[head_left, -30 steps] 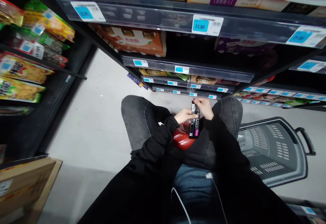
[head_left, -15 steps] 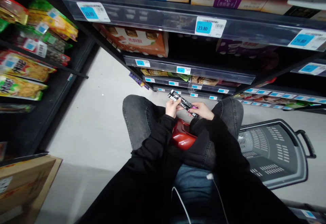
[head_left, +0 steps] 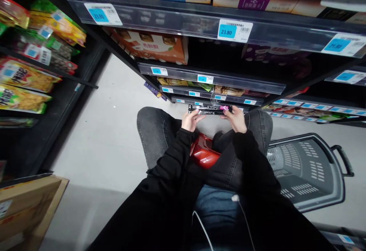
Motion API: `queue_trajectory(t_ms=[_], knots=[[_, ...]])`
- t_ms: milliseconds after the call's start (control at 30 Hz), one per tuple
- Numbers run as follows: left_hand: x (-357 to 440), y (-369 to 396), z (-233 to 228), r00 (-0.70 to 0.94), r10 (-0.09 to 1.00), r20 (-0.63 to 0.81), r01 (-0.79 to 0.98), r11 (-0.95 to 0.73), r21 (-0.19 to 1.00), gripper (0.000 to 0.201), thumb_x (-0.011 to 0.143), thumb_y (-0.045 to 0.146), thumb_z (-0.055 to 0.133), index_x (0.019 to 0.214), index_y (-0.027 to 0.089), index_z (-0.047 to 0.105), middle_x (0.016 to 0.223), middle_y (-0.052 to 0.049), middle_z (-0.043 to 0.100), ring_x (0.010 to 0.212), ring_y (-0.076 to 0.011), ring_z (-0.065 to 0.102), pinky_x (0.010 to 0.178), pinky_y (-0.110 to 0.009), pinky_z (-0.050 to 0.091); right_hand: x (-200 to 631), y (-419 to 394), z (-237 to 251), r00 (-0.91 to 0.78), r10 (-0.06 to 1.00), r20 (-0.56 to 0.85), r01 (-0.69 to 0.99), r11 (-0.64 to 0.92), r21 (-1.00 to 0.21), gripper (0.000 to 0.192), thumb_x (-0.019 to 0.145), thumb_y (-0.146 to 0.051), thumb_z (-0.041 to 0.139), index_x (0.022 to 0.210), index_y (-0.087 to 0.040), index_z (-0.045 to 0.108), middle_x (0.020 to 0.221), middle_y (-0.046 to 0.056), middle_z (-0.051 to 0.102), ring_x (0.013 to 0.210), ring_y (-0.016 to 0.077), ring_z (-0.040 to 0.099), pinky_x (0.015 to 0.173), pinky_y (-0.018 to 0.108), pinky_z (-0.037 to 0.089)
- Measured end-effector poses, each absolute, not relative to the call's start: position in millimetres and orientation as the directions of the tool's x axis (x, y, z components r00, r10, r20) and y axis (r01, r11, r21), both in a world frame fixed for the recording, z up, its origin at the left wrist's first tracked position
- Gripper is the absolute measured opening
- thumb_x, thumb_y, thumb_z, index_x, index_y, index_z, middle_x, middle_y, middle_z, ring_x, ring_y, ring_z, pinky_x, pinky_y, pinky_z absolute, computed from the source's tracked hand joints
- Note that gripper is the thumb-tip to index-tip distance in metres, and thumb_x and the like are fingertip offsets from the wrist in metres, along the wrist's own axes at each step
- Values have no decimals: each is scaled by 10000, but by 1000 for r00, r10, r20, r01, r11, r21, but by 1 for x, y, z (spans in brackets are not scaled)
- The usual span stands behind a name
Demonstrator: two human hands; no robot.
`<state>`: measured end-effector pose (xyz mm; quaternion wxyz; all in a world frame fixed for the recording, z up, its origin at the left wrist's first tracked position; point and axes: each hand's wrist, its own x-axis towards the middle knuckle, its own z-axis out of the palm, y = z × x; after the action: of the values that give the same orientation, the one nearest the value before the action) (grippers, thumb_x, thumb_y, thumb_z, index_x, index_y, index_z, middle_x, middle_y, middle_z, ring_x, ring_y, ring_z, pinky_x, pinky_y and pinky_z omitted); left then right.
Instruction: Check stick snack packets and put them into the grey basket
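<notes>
Left hand: left hand (head_left: 191, 120) closed in a pinch on the left end of the slim black packet with white print and a pink patch (head_left: 209, 109).
Right hand: right hand (head_left: 236, 118) closed likewise on the packet's right end, at the pink patch.
Packet position: held level, lengthwise left to right, above and just beyond the knees in grey jeans (head_left: 160, 131), near the lowest shelf edge (head_left: 211, 104).
Handling: judged light and thin, fairly stiff along its length, with a glossy film that may slip; best taken at both ends, as now, or pinched at the middle.
Change: half a second ago the packet lay slanted, left end higher; a second ago it stood upright. Now it is level and farther from the body.
Beneath: glossy red rounded object (head_left: 203, 155) between the thighs; kind cannot be told.
Right: grey plastic shopping basket (head_left: 311, 190) on the floor.
Far: black shelving with blue price labels (head_left: 235, 30).
</notes>
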<state>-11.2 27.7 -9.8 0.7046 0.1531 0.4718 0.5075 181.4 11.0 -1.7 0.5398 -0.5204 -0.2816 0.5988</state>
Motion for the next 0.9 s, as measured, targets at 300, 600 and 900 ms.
queue_trajectory(t_ms=[300, 600, 900], knots=[[-24, 32, -9, 199, 852, -485, -345, 524, 779, 279, 622, 267, 722, 797, 79, 615, 730, -104, 685, 747, -243, 672, 749, -405, 540, 199, 13, 0, 173, 955, -239, -389, -157, -908, 251, 676, -396, 665, 780, -175, 610, 672, -13, 619, 535, 102, 595, 569, 280, 563], [-25, 30, 3, 154, 942, -298, -328, 334, 884, 385, 520, 307, 774, 822, 90, 675, 798, -77, 700, 786, -279, 664, 812, -455, 520, 204, 13, 6, 108, 978, -181, -376, -128, -918, 238, 707, -400, 637, 862, -223, 601, 817, 3, 647, 649, 108, 616, 715, 324, 560], [-29, 32, -1, 135, 936, -327, -273, 352, 896, 405, 549, 341, 754, 819, 58, 648, 729, -113, 691, 752, -284, 669, 768, -440, 542, 203, 15, -4, 140, 965, -221, -351, -161, -923, 244, 657, -371, 673, 824, -215, 587, 691, -34, 603, 610, 107, 611, 691, 316, 555]])
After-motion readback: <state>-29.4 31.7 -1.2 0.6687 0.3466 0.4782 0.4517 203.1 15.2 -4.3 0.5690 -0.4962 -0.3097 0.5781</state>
